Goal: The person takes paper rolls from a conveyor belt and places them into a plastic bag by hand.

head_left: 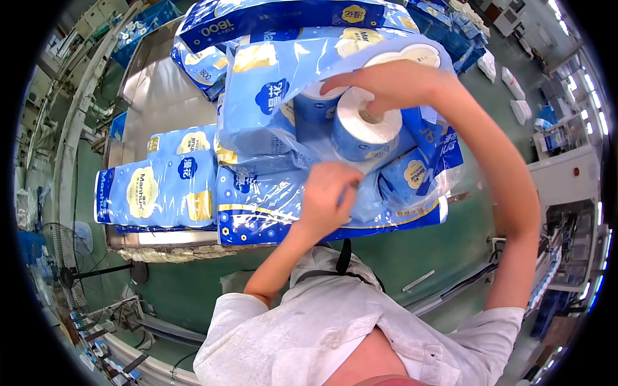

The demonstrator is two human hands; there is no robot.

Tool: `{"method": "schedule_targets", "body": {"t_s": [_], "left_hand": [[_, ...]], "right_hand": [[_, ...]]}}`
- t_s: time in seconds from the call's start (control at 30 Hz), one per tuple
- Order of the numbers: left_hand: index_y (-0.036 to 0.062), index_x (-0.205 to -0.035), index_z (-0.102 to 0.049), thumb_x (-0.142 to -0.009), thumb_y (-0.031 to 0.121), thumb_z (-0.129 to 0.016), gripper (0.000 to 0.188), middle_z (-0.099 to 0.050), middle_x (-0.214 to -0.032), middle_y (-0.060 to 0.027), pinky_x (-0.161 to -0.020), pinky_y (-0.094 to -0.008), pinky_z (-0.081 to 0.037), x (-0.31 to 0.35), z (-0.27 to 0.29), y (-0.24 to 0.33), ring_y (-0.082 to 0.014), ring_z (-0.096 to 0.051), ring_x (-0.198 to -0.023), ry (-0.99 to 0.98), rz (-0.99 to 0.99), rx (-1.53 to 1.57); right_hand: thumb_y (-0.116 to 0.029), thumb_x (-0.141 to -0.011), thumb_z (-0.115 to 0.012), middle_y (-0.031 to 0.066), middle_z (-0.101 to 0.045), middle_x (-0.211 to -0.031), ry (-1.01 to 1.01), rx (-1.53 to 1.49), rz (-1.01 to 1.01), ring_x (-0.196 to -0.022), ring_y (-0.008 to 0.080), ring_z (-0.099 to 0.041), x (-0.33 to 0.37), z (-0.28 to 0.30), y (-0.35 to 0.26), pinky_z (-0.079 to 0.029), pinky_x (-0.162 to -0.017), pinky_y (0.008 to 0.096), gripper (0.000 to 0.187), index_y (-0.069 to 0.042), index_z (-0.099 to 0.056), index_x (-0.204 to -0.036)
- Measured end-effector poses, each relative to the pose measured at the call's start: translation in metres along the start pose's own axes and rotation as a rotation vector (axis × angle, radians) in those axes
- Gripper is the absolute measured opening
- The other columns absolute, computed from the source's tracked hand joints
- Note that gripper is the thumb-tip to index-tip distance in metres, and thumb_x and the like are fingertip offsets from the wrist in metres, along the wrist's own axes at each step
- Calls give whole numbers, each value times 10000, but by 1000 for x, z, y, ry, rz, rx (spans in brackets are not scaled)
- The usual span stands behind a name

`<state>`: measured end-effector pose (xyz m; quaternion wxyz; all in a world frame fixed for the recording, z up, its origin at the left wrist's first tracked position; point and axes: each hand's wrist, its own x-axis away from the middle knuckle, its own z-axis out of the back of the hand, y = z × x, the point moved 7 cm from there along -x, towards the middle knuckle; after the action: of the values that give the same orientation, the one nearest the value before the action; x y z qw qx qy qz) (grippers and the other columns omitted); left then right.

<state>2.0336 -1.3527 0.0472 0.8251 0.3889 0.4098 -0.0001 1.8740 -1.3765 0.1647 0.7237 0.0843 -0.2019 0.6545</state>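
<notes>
On the worktable lies a large blue plastic bag, its mouth pulled apart, with wrapped toilet paper rolls inside. My right hand reaches over it and grips a toilet paper roll at its white upper end, the fingers by the core hole. A second toilet roll stands beside it, partly under clear film. On the near side, my left hand is closed with the fingers curled against the bag's front edge, seemingly pinching its film. A smaller blue roll pack rests in the bag on the right.
Wrapped packs lie at the table's left, and another long blue pack lies across the far side. Behind are the metal tabletop and blue crates. A fan stands at left, machinery at right.
</notes>
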Motion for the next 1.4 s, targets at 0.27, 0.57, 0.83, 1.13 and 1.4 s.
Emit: {"method": "schedule_targets", "body": {"t_s": [0.27,0.57,0.83,1.13,1.4], "left_hand": [[66,-1025,-684,-784,19,-678,245,-660,-947,-63,-932,-418,-477,47,-27,23,-260,-625,-954,-221,-78,-2],[64,-1053,-692,-822,41,-690,232,-680,-997,-102,-877,-403,-483,60,-33,35,-295,-630,-954,-428,-81,58],[76,-988,-711,-804,24,-660,198,-708,-932,-112,-815,-424,-498,89,-68,51,-319,-660,-887,-693,-101,141],[93,-1023,-711,-862,80,-663,169,-709,-953,-96,-818,-408,-505,145,-125,99,-304,-659,-908,-1118,-295,255],[101,-1058,-709,-915,129,-653,157,-709,-959,-116,-805,-414,-516,218,-219,145,-328,-658,-902,-1497,-437,396]], "right_hand": [[-111,-690,-736,73,-654,-1257,-103,263,157,-1076,315,-651,-21,-7,-11,-531,-906,413,611,-196,-652,-1288],[-390,-698,-770,158,-694,-1090,-43,125,262,-1045,357,-655,-9,-19,25,-515,-909,460,526,-85,-720,-1123],[-637,-627,-838,93,-720,-1196,-44,59,-170,-1066,312,-661,-50,-39,33,-527,-891,441,695,-140,-787,-1110],[-655,-738,-725,129,-746,-1048,460,-263,4,-978,311,-655,47,-53,15,-487,-861,414,655,-65,-783,-1018],[-184,-921,-646,-33,-621,-875,1528,-1727,-128,-769,63,-552,386,-288,-51,-445,-642,243,297,-36,-681,-1176]]}}
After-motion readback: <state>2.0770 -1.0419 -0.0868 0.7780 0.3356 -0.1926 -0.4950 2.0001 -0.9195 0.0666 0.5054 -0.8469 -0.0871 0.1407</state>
